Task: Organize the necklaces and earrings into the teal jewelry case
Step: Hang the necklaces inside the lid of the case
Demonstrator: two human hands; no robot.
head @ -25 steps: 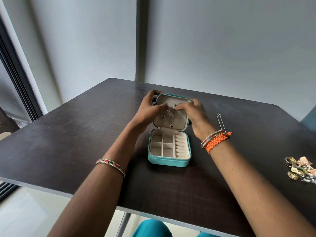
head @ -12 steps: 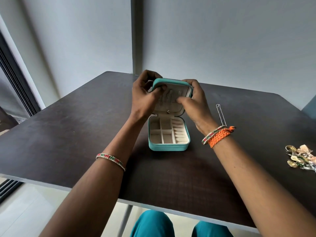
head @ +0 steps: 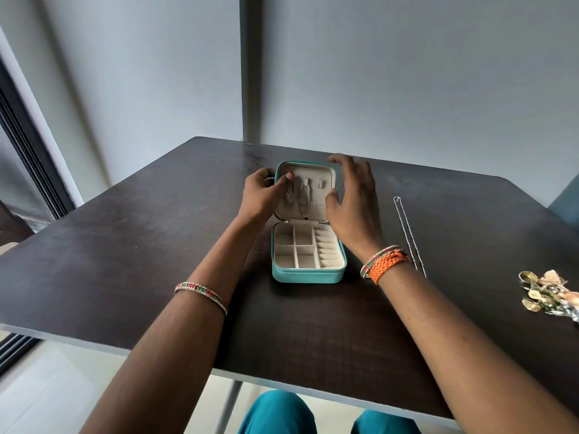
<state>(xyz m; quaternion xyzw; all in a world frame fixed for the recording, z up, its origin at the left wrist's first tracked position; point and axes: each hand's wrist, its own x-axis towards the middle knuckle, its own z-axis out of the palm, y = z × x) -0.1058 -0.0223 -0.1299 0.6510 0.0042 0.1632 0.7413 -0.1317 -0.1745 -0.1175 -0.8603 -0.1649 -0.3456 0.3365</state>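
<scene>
I see the left hand (head: 261, 195) gripping the teal jewelry case (head: 308, 275) lid's left edge; the right hand (head: 352, 202), fingers spread, hovers at its right; 1 necklace (head: 409, 236) lies further right.

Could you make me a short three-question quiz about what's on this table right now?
1. True or false: the teal jewelry case is closed.
2. Where does the loose silver chain lie? A) in the case's tray B) on the table right of the case C) round the left hand
3. Fill in: the right hand is beside the case's ____.

Key: 1. False, it stands open with necklaces hanging in the lid. 2. B. 3. lid.
</scene>
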